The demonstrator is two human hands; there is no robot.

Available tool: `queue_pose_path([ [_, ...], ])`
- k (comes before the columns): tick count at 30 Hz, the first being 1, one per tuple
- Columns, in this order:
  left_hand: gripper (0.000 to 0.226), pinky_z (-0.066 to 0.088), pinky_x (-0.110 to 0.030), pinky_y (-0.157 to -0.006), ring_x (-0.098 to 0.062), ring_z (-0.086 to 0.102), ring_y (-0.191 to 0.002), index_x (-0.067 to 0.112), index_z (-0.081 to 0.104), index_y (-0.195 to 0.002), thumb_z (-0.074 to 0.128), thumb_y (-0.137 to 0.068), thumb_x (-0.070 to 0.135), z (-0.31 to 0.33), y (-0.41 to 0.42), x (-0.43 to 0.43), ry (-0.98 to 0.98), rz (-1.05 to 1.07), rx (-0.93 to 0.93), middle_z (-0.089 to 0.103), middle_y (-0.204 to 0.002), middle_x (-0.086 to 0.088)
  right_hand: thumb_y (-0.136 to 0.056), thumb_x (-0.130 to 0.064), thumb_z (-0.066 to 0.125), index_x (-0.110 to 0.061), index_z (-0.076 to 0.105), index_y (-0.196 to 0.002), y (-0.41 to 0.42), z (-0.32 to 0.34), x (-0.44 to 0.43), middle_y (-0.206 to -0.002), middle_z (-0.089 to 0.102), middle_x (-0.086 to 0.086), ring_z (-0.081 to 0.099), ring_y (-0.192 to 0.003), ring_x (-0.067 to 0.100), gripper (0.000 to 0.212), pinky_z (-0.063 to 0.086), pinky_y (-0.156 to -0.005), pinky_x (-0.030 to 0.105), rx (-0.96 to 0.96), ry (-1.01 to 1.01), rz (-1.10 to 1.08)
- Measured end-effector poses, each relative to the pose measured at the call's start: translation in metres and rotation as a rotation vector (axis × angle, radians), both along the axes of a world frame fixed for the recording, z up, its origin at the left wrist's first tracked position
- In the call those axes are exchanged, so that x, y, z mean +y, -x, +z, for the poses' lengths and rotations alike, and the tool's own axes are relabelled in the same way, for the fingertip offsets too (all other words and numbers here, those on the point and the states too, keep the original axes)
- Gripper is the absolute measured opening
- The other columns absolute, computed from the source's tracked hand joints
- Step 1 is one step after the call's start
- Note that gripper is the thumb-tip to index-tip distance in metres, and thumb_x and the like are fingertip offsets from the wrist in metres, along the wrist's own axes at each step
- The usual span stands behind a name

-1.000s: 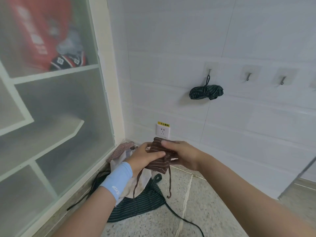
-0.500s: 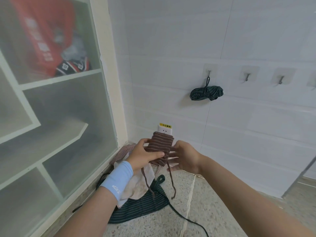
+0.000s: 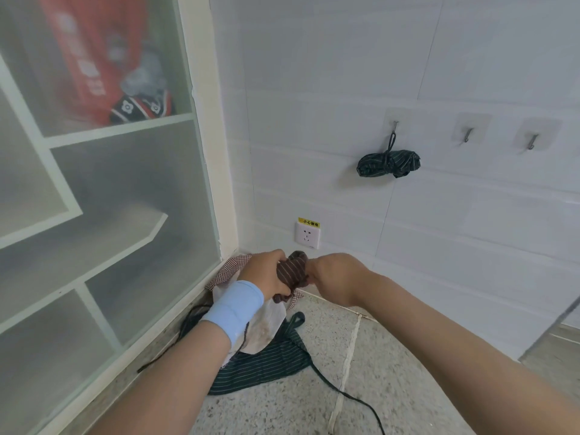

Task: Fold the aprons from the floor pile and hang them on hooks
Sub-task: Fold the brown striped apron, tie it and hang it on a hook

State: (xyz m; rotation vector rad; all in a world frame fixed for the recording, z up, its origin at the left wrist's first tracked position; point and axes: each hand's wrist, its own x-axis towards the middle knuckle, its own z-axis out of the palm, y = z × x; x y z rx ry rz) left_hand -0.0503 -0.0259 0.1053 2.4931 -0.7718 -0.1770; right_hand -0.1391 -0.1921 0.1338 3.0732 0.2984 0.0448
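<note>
Item in hand: one brown striped apron [image 3: 292,273], rolled into a small bundle and held low near the far corner, above the floor pile [image 3: 266,362]. The left hand [image 3: 263,274] has its fingers curled round it; the right hand [image 3: 332,274] grips its right end. Judged light, soft and liable to unroll; best held across the middle, leaving a tie free. Count: one green bundle [image 3: 389,163] hung; three hooks [image 3: 468,135] visible, two bare; at least three cloths in the pile.
</note>
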Motion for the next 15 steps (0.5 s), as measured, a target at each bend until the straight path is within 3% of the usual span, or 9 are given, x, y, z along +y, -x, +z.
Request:
queue_pose_path([
  [3, 0.052, 0.054, -0.031, -0.083, -0.018, 0.066, -0.094, 0.020, 0.064, -0.114, 0.085, -0.066, 0.023, -0.006, 0.005, -0.003, -0.090, -0.073, 0.020, 0.070, -0.104, 0.002, -0.086, -0.006, 0.060, -0.015, 0.061, -0.092, -0.007, 0.004, -0.006, -0.080, 0.057, 0.002, 0.048, -0.060, 0.022, 0.011, 0.033, -0.055, 0.032, -0.219, 0.127, 0.173],
  [6, 0.044, 0.042, -0.028, -0.085, -0.020, 0.060, -0.104, 0.018, 0.063, -0.119, 0.077, -0.077, 0.025, -0.009, 0.014, -0.012, -0.196, -0.213, -0.035, 0.064, -0.114, 0.000, -0.070, -0.001, 0.075, -0.018, 0.063, -0.072, -0.018, -0.008, -0.011, -0.066, 0.044, -0.004, 0.045, -0.050, 0.020, 0.021, 0.026, -0.050, 0.029, -0.349, 0.102, 0.227],
  [8, 0.042, 0.040, -0.029, -0.086, -0.021, 0.056, -0.109, 0.013, 0.058, -0.121, 0.071, -0.082, 0.025, -0.010, 0.020, -0.015, -0.160, -0.230, -0.039, 0.057, -0.117, -0.003, -0.077, -0.004, 0.074, -0.017, 0.065, -0.070, -0.024, -0.016, -0.013, -0.071, 0.042, -0.004, 0.052, -0.056, 0.022, 0.017, 0.035, -0.046, 0.032, -0.388, -0.076, 0.187],
  [11, 0.032, 0.042, -0.031, -0.090, -0.020, 0.051, -0.110, 0.014, 0.055, -0.115, 0.063, -0.085, 0.025, -0.013, 0.026, -0.016, -0.055, -0.185, 0.057, 0.052, -0.115, -0.002, -0.092, -0.014, 0.064, -0.017, 0.075, -0.082, -0.027, -0.018, -0.015, -0.086, 0.061, 0.000, 0.060, -0.079, 0.023, 0.016, 0.050, -0.058, 0.036, -0.396, -0.247, 0.080],
  [13, 0.025, 0.042, -0.035, -0.095, -0.019, 0.052, -0.108, 0.017, 0.058, -0.106, 0.058, -0.086, 0.033, -0.014, 0.030, -0.017, 0.081, -0.141, 0.208, 0.055, -0.112, -0.001, -0.097, -0.025, 0.058, -0.023, 0.078, -0.090, -0.027, -0.016, -0.012, -0.095, 0.065, -0.001, 0.059, -0.089, 0.021, 0.021, 0.047, -0.066, 0.034, -0.359, -0.245, 0.020],
  [15, 0.033, 0.044, -0.039, -0.098, -0.018, 0.057, -0.106, 0.019, 0.062, -0.107, 0.051, -0.092, 0.046, -0.015, 0.033, -0.019, 0.274, -0.088, 0.371, 0.062, -0.110, -0.002, -0.094, -0.034, 0.059, -0.028, 0.078, -0.091, -0.029, -0.014, -0.008, -0.097, 0.068, -0.005, 0.059, -0.092, 0.021, 0.020, 0.042, -0.073, 0.034, -0.379, -0.225, -0.022],
])
